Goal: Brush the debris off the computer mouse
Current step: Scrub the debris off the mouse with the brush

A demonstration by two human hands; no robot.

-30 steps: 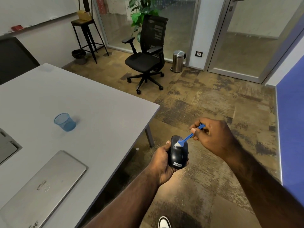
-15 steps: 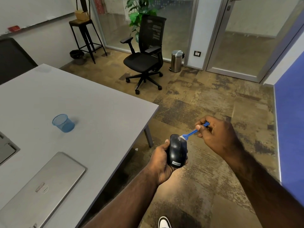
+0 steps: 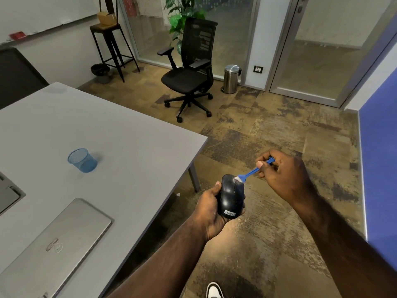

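I see the left hand (image 3: 211, 208) wrapped around a black mouse (image 3: 231, 197), held in the air over the floor (image 3: 268, 136), just off the corner of the desk (image 3: 120, 134). Its fingers are curled under and around the body, the thumb (image 3: 216, 187) lying along the left side. A small label at the near end of the mouse reads "Lenovo" in white letters.

The right hand (image 3: 281, 172) pinches a thin blue brush (image 3: 251, 173) by its handle, thumb and fingers pressed together on it, the rest of the hand closed. The pale bristles touch the far top of the mouse, near its wheel (I cannot make out any debris at this size).

On the desk lies a closed silver laptop (image 3: 53, 244) with a round logo on its lid that looks like Dell's, though the letters are too small for me to read. Further back stands a blue mesh cup (image 3: 81, 160), well apart from the laptop. A grey hatch (image 3: 8, 195) sits in the desk at the left edge.

Beyond the desk are a black chair (image 3: 191, 69), a steel bin (image 3: 231, 79) by the glass wall, a tall stool (image 3: 109, 46) carrying a cardboard box (image 3: 106, 18), and a plant (image 3: 182, 16). A white shoe (image 3: 213, 291) shows at the bottom edge.
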